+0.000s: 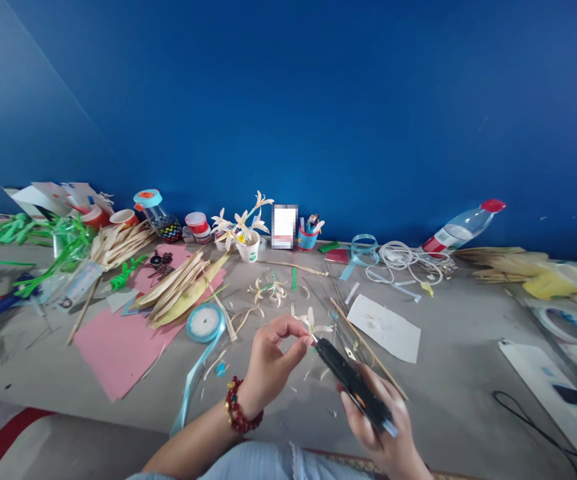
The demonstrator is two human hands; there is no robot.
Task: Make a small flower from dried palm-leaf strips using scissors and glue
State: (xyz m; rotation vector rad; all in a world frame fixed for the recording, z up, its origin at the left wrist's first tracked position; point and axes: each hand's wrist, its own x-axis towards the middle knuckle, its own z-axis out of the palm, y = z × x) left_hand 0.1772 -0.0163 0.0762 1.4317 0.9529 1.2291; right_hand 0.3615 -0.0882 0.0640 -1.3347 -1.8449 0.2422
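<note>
My left hand, with a red bead bracelet at its wrist, pinches a pale flower with narrow petals between thumb and fingertips. In my right hand is a black glue gun, its fingers wrapped round the body. The gun's tip meets the base of the flower, close to my left fingertips. A clear glue stick pokes out of the gun's back end. Beyond my hands, several small pale flowers lie on the grey table. To the left is a roll of light blue ribbon, its loose end trailing toward me.
Pink paper and dried husks lie to the left. At the back stand a white cup of pale flowers, a pen cup and a tilted plastic bottle. On the right are white card and a power strip with cords.
</note>
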